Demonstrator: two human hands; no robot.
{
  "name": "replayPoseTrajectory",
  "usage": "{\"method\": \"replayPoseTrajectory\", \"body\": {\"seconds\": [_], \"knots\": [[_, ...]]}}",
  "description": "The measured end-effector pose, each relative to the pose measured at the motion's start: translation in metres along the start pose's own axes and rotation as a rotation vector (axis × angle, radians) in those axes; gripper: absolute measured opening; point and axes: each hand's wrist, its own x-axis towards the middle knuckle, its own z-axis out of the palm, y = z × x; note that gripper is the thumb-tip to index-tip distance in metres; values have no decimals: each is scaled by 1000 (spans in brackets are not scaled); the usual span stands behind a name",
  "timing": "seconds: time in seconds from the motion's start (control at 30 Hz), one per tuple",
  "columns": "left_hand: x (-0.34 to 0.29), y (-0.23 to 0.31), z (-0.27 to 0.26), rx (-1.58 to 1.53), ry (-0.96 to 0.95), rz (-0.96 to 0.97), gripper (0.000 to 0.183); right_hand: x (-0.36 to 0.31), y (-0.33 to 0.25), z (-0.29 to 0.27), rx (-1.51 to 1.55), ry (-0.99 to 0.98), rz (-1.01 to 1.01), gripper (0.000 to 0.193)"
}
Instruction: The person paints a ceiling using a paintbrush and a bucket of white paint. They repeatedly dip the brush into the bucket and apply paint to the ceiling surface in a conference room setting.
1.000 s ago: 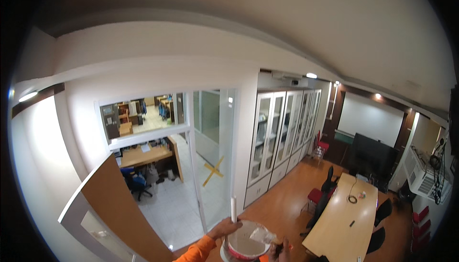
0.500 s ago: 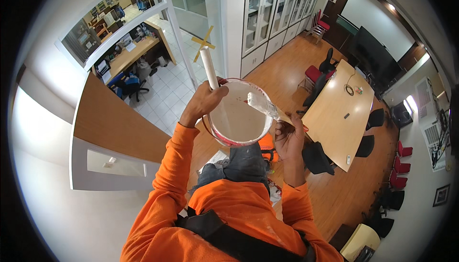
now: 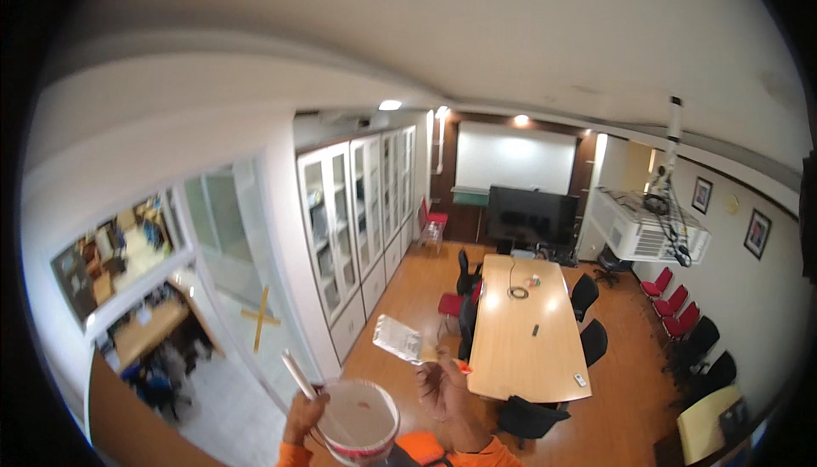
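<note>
My left hand [image 3: 303,418] grips the rim of a white bucket [image 3: 361,416] at the lower edge. The bucket's inside is coated off-white, with a small red mark, and red shows along its outside. The same hand holds a white rod [image 3: 297,372] that slants up beside the bucket. My right hand [image 3: 446,389] is closed round the handle of a flat paintbrush [image 3: 397,338], raised above and right of the bucket. Its broad end is whitish and points left, and the handle's tip is orange-red. The fingers partly hide the handle.
A long wooden table [image 3: 529,322] with black chairs stands ahead on the right. A white projector [image 3: 651,227] hangs from the ceiling. Glass-door cabinets [image 3: 332,237] line the left, beside a glass panel with a yellow tape cross [image 3: 260,319]. Red chairs [image 3: 671,301] stand along the right wall.
The view has tilted up, showing ceiling and far wall. The bucket and both hands now sit lower in it. The paintbrush has moved from over the bucket's opening to clear above it.
</note>
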Motion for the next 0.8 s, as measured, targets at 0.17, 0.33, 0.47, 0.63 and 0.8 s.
{"method": "replayPoseTrajectory", "body": {"seconds": [0.17, 0.33, 0.47, 0.63, 0.8], "knots": [[-2, -9, 28, -156, -188, 87, 33, 51, -86, 88, -230, -109, -608, 18], [-30, -12, 29, -148, -227, 190, 29, 83, -159, 245, -412, -346, -1182, 31], [-11, -39, 42, -120, -249, 217, 34, 97, -209, 332, -357, -400, -1191, 41], [-13, -19, 49, 53, -250, 327, 40, 154, -212, 400, -215, -474, -1118, 30], [-22, -7, 42, 109, -304, 304, 42, 175, -233, 451, -72, -422, -1084, 26]]}}
